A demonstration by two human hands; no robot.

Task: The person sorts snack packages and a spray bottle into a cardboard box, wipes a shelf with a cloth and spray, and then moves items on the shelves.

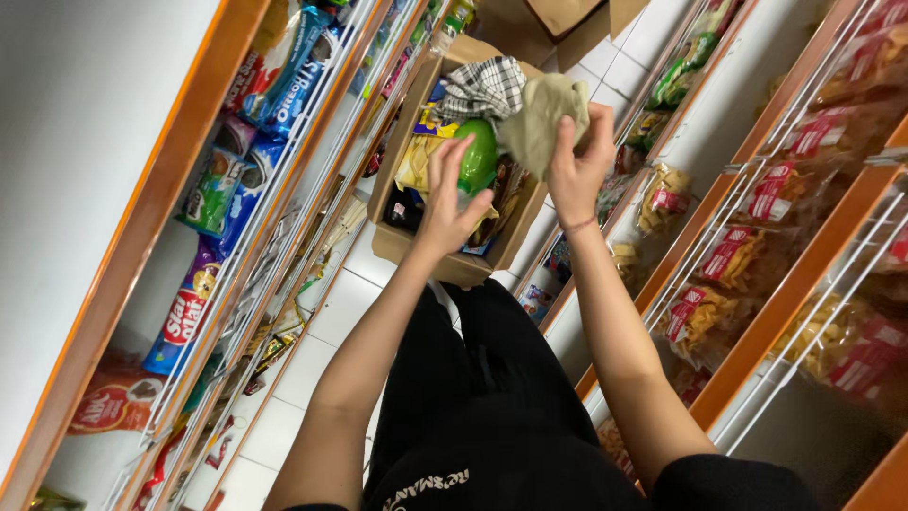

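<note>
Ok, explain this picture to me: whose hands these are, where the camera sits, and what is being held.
There is no machine here. The one picture comes from a camera worn on a person's head, looking down at their own arms in a shop aisle, so it looks tilted. The left hand grips a green bottle. The right hand holds a beige cloth up beside it. Below both is an open cardboard box on the white tiled floor, with a checked cloth and packets inside. Shelves of snack packets run along both sides.
</note>
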